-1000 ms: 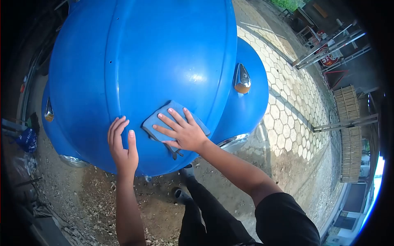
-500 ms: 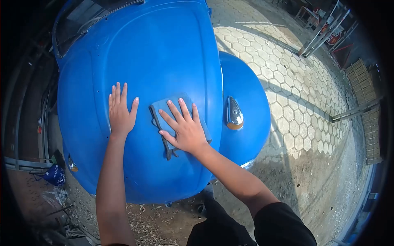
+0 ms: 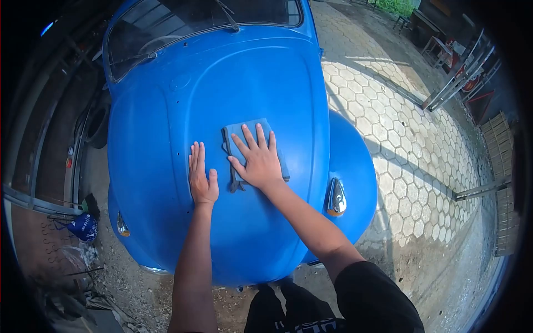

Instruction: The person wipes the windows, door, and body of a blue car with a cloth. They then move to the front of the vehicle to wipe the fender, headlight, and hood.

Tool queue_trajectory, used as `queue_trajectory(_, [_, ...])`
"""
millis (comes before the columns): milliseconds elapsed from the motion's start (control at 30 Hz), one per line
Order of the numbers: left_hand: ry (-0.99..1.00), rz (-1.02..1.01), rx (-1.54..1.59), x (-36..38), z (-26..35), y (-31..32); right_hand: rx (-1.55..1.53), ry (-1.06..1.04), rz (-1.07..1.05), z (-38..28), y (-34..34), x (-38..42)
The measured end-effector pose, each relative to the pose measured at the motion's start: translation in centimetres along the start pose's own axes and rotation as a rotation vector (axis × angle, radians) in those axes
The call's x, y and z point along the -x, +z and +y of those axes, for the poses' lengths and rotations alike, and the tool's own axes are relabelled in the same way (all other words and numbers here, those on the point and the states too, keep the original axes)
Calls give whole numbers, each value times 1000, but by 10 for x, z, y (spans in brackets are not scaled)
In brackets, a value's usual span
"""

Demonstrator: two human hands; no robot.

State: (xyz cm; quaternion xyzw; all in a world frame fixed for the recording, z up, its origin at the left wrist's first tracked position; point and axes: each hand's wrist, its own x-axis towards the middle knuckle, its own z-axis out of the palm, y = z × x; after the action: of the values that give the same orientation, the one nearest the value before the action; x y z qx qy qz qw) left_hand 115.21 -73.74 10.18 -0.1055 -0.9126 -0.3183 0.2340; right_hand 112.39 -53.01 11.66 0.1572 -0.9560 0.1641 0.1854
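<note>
The rounded blue hood (image 3: 250,83) of a car fills the middle of the head view. My right hand (image 3: 261,164) lies flat, fingers spread, on a folded grey-blue cloth (image 3: 276,150) with dark edging and a loose strap, pressing it against the hood. To its left, my left hand (image 3: 202,177) rests on the bare paint with its fingers extended and close together; it holds nothing. Small holes dot the hood near the left hand. The underside of the cloth is hidden.
A chrome lamp with an amber base (image 3: 336,197) sits on the right fender (image 3: 355,166). The windshield (image 3: 194,25) with wipers is at the top. Hexagonal paving (image 3: 400,150) and a metal post (image 3: 483,188) lie right; a blue bag (image 3: 83,226) and a tire (image 3: 97,126) lie left.
The view has tilted up, showing more windshield. My right hand and the cloth have slid up the hood and a little left. My left hand's fingers have drawn closer together; it stays near the same spot.
</note>
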Motion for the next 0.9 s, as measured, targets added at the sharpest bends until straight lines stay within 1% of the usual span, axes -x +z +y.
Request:
queue_trajectory(33, [10, 73, 97, 0, -6, 1, -40, -96, -44, -16, 3, 18])
queue_trajectory(100, [3, 3, -51, -2, -3, 1, -66, -151, -106, -18, -4, 59])
queue_trajectory(167, [-17, -71, -205, -3, 3, 1, 2, 8, -170, 4, -22, 76])
queue_trajectory(200, [-33, -70, -203, -4, 5, 2, 36, 128, -143, 22, -26, 76])
queue_trajectory(233, [-49, -85, -217, -3, 7, 3, 73, 246, -110, 46, -26, 66])
queue_trajectory(300, [-75, -110, -253, -6, 8, 3, 101, 453, 46, 91, -15, 29])
queue_trajectory(367, [-73, -121, -293, -6, 8, 4, 149, 585, 97, 109, -4, -22])
queue_trajectory(467, [-90, -147, -319, -7, 11, 3, 149, 505, 120, 81, 11, -74])
queue_trajectory(500, [-93, -142, -307, -8, 9, 1, 127, 414, 74, 56, 8, -80])
queue_trajectory(533, [-96, -140, -289, -7, 10, 1, 129, 280, 45, 31, 6, -76])
queue_trajectory(567, [-94, -144, -265, -8, 12, 1, 82, 149, -7, 9, 4, -62])
queue_trajectory(600, [-83, -145, -257, -8, 11, 1, 62, 71, -38, -4, 6, -43])
queue_trajectory(633, [-78, -146, -252, -9, 12, 2, 52, 79, -73, -14, 2, -22])
queue_trajectory(667, [-74, -146, -252, -9, 12, 1, 44, 126, -126, -22, -10, -2])
queue_trajectory(700, [-75, -152, -255, -9, 12, 0, 59, 182, -133, -22, -16, 19])
queue_trajectory(767, [-89, -175, -290, -9, 12, 0, 75, 300, -147, -14, -25, 56])
queue_trajectory(867, [-97, -196, -335, -10, 15, 4, 65, 395, -108, 15, -26, 89])
queue_trajectory(900, [-96, -197, -362, -10, 16, 4, 61, 394, -117, 19, -27, 90])
